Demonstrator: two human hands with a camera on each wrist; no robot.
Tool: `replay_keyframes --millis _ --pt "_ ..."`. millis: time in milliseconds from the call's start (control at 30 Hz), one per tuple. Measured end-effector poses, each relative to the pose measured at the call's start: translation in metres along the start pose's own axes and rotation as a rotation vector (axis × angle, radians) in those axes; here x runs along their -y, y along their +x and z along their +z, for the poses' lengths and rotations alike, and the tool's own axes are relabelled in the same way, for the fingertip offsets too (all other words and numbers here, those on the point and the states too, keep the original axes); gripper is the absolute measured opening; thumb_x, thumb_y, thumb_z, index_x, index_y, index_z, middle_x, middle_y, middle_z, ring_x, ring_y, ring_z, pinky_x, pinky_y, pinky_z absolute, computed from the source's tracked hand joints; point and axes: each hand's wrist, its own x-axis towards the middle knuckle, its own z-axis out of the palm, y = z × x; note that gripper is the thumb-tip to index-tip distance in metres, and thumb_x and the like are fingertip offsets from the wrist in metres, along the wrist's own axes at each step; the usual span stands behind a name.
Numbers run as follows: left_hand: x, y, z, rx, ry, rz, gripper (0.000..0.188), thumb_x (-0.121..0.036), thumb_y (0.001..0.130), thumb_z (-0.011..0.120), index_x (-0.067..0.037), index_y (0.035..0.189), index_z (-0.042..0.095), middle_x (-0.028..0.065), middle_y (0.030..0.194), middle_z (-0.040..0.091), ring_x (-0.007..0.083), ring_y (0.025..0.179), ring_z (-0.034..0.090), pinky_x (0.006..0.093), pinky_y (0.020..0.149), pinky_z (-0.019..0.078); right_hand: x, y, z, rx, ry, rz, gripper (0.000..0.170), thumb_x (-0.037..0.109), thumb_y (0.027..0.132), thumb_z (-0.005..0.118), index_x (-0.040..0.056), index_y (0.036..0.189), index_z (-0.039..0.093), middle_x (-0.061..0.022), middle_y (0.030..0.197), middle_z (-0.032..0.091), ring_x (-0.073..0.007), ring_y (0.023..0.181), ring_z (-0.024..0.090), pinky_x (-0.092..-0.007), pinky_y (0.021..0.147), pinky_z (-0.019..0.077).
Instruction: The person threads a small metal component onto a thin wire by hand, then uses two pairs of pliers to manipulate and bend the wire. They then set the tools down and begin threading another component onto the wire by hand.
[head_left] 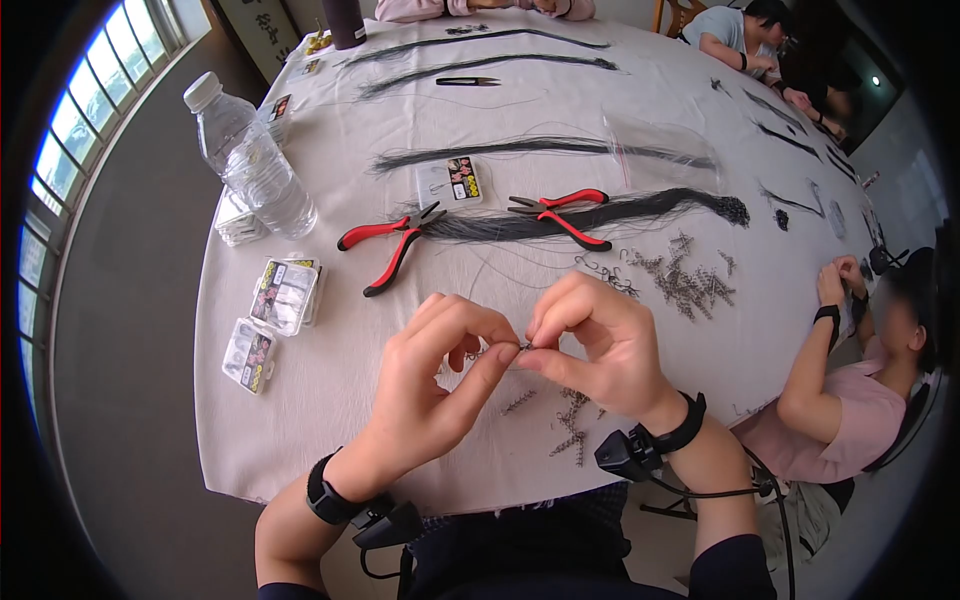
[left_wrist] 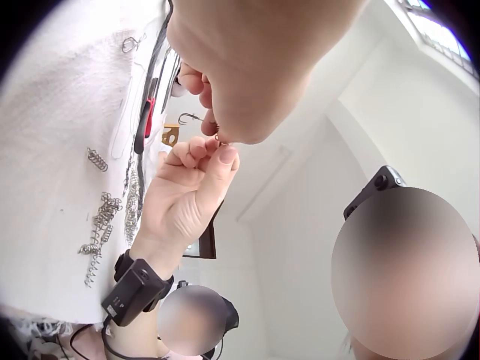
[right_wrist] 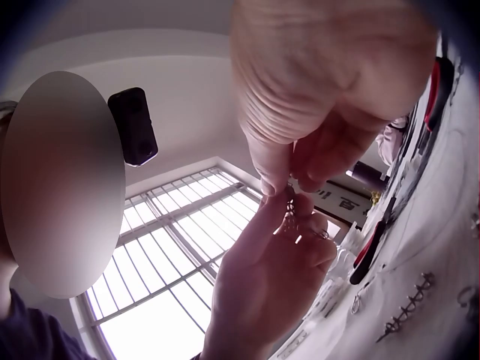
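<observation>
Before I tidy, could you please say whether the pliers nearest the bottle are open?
Open: those red-handled pliers have widely spread handles and parted jaws.

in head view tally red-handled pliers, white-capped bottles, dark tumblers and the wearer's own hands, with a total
Red-handled pliers: 2
White-capped bottle: 1
Dark tumbler: 1
Wearer's left hand and right hand: 2
Total: 6

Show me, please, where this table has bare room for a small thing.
Bare cloth lies between the plastic cases and the left hand, and right of the right hand, nearer than the spring pile. It is crowded around the pliers and black strands.
</observation>
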Motion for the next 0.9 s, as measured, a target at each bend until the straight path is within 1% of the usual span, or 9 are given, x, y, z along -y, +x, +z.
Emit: replay_keyframes --millis 233,300,400,533,633,700,733,800,900 --pt "0.001 0.000 0.000 -0.024 -0.010 -0.019 0.008 -0.002 0.087 0.071 -0.005 0.094 0.067 0.0023 0.086 0.066 0.0160 0.071 0.051 0.0282 0.062 0.0424 0.001 0.000 -0.001 -0.004 0.034 0.022 0.015 -0.008 0.085 0.073 0.0010 0.095 0.067 -0.0064 0.098 0.065 -0.0141 0.089 0.065 -0.0270 0.077 0.0559" --pt "0.001 0.000 0.000 -0.029 -0.003 -0.008 0.009 -0.002 0.087 0.071 -0.005 0.093 0.067 0.0023 0.086 0.066 0.0159 0.070 0.052 0.0282 0.061 0.0425 0.001 0.000 -0.001 0.004 0.012 0.027 0.016 -0.010 0.087 0.070 0.0013 0.097 0.064 -0.0066 0.098 0.065 -0.0133 0.090 0.065 -0.0274 0.079 0.0560" --pt "0.000 0.000 -0.001 -0.025 0.036 0.020 0.009 -0.002 0.086 0.072 -0.005 0.093 0.067 0.0021 0.086 0.066 0.0158 0.071 0.052 0.0283 0.060 0.0426 -0.001 -0.002 0.001 -0.031 0.083 0.062 0.018 -0.010 0.088 0.068 0.0019 0.099 0.061 -0.0060 0.098 0.065 -0.0119 0.090 0.064 -0.0275 0.081 0.0557" --pt "-0.002 0.001 -0.002 -0.023 0.097 0.055 0.011 -0.001 0.085 0.073 -0.005 0.092 0.067 0.0019 0.085 0.066 0.0155 0.072 0.053 0.0279 0.059 0.0426 -0.002 -0.001 0.003 -0.043 0.096 0.052 0.019 -0.011 0.088 0.066 0.0029 0.098 0.058 -0.0050 0.096 0.064 -0.0103 0.088 0.063 -0.0270 0.082 0.0552" --pt "-0.002 0.002 -0.001 -0.022 0.200 0.117 0.015 0.001 0.081 0.074 -0.006 0.092 0.067 0.0029 0.084 0.066 0.0180 0.072 0.054 0.0296 0.061 0.0437 -0.002 -0.002 0.006 -0.077 0.064 0.048 0.019 -0.011 0.088 0.067 0.0031 0.097 0.058 -0.0038 0.095 0.063 -0.0092 0.085 0.063 -0.0262 0.079 0.0544" --pt "-0.001 0.001 0.001 -0.068 0.285 0.246 0.019 0.003 0.076 0.075 -0.006 0.090 0.067 0.0041 0.083 0.065 0.0218 0.073 0.056 0.0324 0.063 0.0452 -0.003 -0.003 0.008 -0.091 -0.048 0.031 0.019 -0.010 0.087 0.067 0.0033 0.097 0.058 -0.0028 0.093 0.062 -0.0081 0.081 0.062 -0.0246 0.075 0.0526" --pt "-0.001 0.001 0.002 -0.067 0.285 0.246 0.019 0.003 0.076 0.075 -0.006 0.090 0.067 0.0041 0.083 0.065 0.0218 0.073 0.056 0.0324 0.063 0.0452 -0.003 -0.004 0.009 -0.092 -0.048 0.032 0.019 -0.010 0.087 0.067 0.0033 0.097 0.058 -0.0028 0.093 0.062 -0.0081 0.081 0.062 -0.0246 0.075 0.0526" --pt "-0.002 0.002 0.003 -0.077 0.402 0.351 0.022 0.004 0.072 0.076 -0.006 0.089 0.066 0.0047 0.082 0.065 0.0246 0.075 0.057 0.0343 0.066 0.0463 -0.004 -0.005 0.012 -0.117 -0.095 0.036 0.017 -0.008 0.088 0.067 0.0034 0.095 0.057 -0.0011 0.088 0.061 -0.0067 0.077 0.061 -0.0232 0.072 0.0507" --pt "-0.002 0.001 0.004 -0.077 0.377 0.299 0.022 0.004 0.072 0.076 -0.006 0.089 0.066 0.0044 0.082 0.064 0.0245 0.076 0.057 0.0340 0.066 0.0465 0.000 -0.006 0.011 -0.108 -0.092 0.107 0.013 -0.005 0.090 0.066 0.0029 0.097 0.058 -0.0006 0.085 0.061 -0.0056 0.075 0.060 -0.0231 0.070 0.0500"
